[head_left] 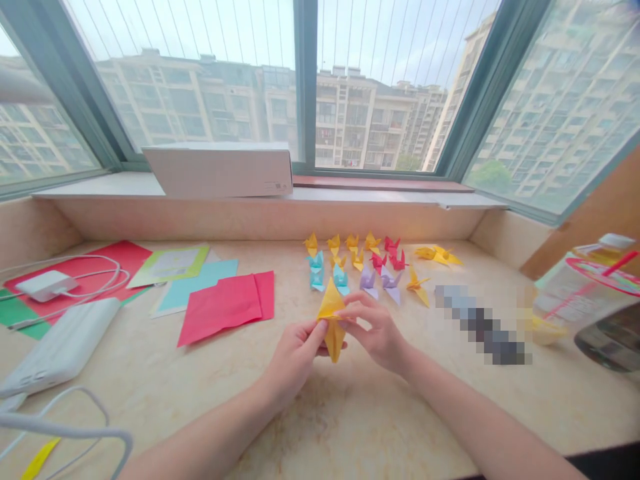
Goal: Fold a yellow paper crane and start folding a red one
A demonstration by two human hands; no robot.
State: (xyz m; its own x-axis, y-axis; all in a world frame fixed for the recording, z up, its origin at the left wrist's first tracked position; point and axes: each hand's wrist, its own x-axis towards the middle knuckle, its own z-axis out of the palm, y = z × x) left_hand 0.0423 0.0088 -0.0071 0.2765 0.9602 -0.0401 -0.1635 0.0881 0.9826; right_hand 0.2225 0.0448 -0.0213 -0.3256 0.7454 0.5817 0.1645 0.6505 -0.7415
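Observation:
A folded yellow origami paper (pixel 331 300), shaped like a long diamond, is held upright between both hands above the table. My left hand (pixel 303 347) pinches its left side, thumb in front and other fingers behind. On the other side, my right hand (pixel 373 327) grips its middle edge with thumb and fingertips. Just beyond the hands stand several finished paper cranes: yellow ones (pixel 352 243), red ones (pixel 397 259), light blue ones (pixel 317 270) and pale purple ones (pixel 391 283). A flatter yellow folded piece (pixel 437 255) lies to their right.
Pink-red paper (pixel 225 307), light blue paper (pixel 200 283) and a yellow-green packet (pixel 170 265) lie left. Nearby are a white charger (pixel 47 285), cables and a white power bank (pixel 70 343). A lidded cup (pixel 590 293) stands right, beside a blurred-out object (pixel 480 323). A white box (pixel 220 172) rests on the sill.

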